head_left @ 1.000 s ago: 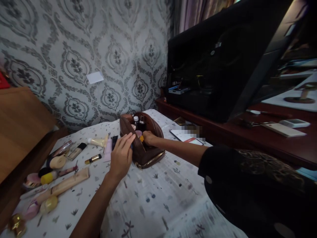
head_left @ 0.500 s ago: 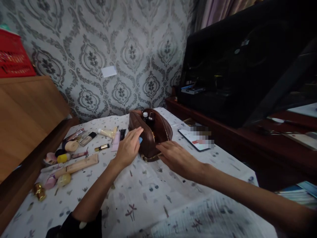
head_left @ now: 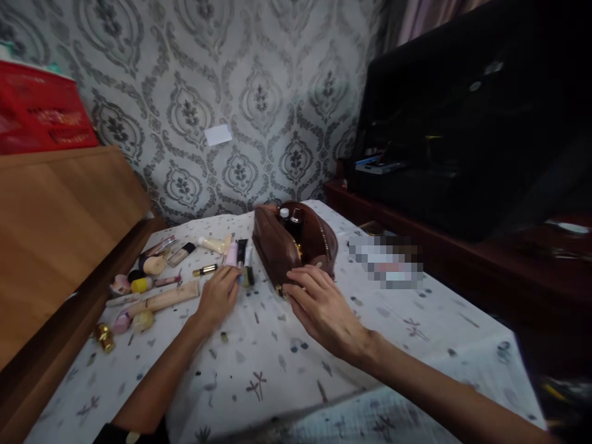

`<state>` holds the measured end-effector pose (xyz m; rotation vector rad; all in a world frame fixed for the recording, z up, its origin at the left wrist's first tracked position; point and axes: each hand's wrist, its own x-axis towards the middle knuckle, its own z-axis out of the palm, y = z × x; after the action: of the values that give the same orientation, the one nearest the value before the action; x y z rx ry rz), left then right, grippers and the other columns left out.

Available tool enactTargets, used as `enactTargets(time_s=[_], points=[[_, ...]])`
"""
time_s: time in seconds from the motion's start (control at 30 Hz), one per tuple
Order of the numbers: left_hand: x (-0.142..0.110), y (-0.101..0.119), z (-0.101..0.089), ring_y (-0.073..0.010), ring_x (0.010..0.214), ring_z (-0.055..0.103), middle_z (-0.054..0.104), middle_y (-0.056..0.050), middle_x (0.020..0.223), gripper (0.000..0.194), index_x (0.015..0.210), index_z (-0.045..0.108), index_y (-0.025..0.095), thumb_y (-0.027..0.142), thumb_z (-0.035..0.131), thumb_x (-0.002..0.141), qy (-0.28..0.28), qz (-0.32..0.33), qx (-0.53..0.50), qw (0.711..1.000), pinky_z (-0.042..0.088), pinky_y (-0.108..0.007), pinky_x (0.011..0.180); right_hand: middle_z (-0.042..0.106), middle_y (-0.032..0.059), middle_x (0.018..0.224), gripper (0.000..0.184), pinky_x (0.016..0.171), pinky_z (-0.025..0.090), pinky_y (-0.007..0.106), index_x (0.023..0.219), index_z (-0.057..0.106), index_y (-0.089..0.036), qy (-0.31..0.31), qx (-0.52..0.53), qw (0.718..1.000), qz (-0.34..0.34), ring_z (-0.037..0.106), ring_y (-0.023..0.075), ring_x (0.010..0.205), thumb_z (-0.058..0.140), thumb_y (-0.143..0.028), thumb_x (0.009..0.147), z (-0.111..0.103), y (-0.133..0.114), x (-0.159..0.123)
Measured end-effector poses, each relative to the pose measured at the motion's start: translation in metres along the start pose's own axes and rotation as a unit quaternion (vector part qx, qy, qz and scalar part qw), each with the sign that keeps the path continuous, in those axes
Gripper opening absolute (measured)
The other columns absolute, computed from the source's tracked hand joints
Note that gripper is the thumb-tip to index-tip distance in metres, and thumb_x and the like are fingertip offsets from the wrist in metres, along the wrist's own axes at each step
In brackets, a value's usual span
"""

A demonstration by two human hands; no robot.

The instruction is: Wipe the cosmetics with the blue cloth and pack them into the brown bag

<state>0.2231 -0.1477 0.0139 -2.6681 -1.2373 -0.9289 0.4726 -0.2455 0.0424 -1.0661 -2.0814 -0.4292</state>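
Note:
A brown zipped cosmetic bag (head_left: 277, 246) stands unzipped on the patterned cloth. A white-capped bottle (head_left: 283, 213) and a dark bottle with a shiny cap (head_left: 296, 217) show inside it. My right hand (head_left: 326, 308) rests at the bag's near end, fingers extended over its edge by the zip. Left of the bag, my left hand (head_left: 217, 297) has its fingers drawn together over the cloth. A bit of blue shows at its fingertips; what it is, I cannot make out. Just beyond them lie a lavender tube (head_left: 232, 254) and a black tube (head_left: 241, 251).
Several cosmetics lie at the left, among them a long beige tube (head_left: 171, 297), a gold-and-black lipstick (head_left: 205, 270) and a gold cap (head_left: 105, 338). A blurred-out patch (head_left: 388, 264) covers the phone at the right. A wooden panel (head_left: 65, 228) bounds the left side.
My right hand has come out of the bag onto its near edge. My left hand has left the bag's side and moved down-left, with the blue bit at its fingertips. The view has turned left.

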Motion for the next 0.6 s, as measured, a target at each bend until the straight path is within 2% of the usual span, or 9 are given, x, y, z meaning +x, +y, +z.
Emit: enactTargets(time_s=[0.1,0.2,0.37,0.43,0.53,0.6], points=[[-0.01,-0.005,0.003,-0.0203,0.098,0.062,0.068,-0.005,0.102,0.023,0.102,0.063,0.021,0.012,0.045,0.092,-0.016,-0.025,0.019,0.999,0.052,-0.034,0.085,0.069,0.0123,0.103,0.022,0.089,0.056,0.042,0.102,0.067,-0.016,-0.012,0.076,0.996,-0.039,0.061,0.0246,0.102,0.048,-0.009,0.093,0.018,-0.01,0.002],[-0.016,-0.003,0.01,-0.0218,0.102,0.06,0.067,-0.007,0.104,0.02,0.104,0.062,0.02,0.013,0.046,0.094,-0.059,-0.037,0.043,0.997,0.053,-0.035,0.085,0.068,0.0122,0.102,0.022,0.088,0.057,0.041,0.103,0.065,-0.016,-0.037,0.149,0.987,-0.042,0.061,0.0238,0.1,0.049,-0.007,0.091,0.045,-0.016,0.005],[-0.022,0.001,0.017,-0.0232,0.105,0.058,0.066,-0.007,0.105,0.017,0.102,0.061,0.019,0.012,0.05,0.092,-0.104,-0.028,0.057,0.993,0.054,-0.035,0.083,0.066,0.0105,0.1,0.019,0.087,0.056,0.042,0.099,0.061,-0.018,-0.064,0.219,0.971,0.067,0.061,0.0241,0.097,0.05,-0.009,0.087,0.095,-0.018,0.014],[-0.023,0.001,0.016,-0.0234,0.106,0.058,0.066,-0.007,0.105,0.019,0.104,0.061,0.019,0.011,0.049,0.092,-0.106,-0.025,0.058,0.992,0.054,-0.035,0.083,0.063,0.0135,0.11,0.02,0.094,0.054,0.046,0.102,0.06,-0.018,-0.052,0.212,0.969,0.118,0.06,0.0262,0.106,0.05,-0.012,0.086,0.113,-0.017,0.019],[-0.026,-0.002,0.014,-0.0235,0.104,0.058,0.066,-0.008,0.103,0.018,0.102,0.062,0.019,0.012,0.048,0.092,-0.095,-0.027,0.053,0.994,0.054,-0.035,0.083,0.053,0.0191,0.132,0.038,0.107,0.045,0.049,0.122,0.053,-0.015,-0.041,0.211,0.961,0.172,0.05,0.0285,0.129,0.05,-0.013,0.084,0.14,-0.018,0.025],[-0.028,-0.006,0.014,-0.0226,0.101,0.059,0.066,-0.007,0.099,0.017,0.098,0.062,0.019,0.014,0.047,0.094,-0.076,-0.026,0.044,0.996,0.053,-0.035,0.084,0.05,0.02,0.136,0.051,0.109,0.043,0.049,0.132,0.046,-0.014,-0.046,0.235,0.951,0.193,0.047,0.0283,0.133,0.05,-0.012,0.081,0.155,-0.017,0.026]])
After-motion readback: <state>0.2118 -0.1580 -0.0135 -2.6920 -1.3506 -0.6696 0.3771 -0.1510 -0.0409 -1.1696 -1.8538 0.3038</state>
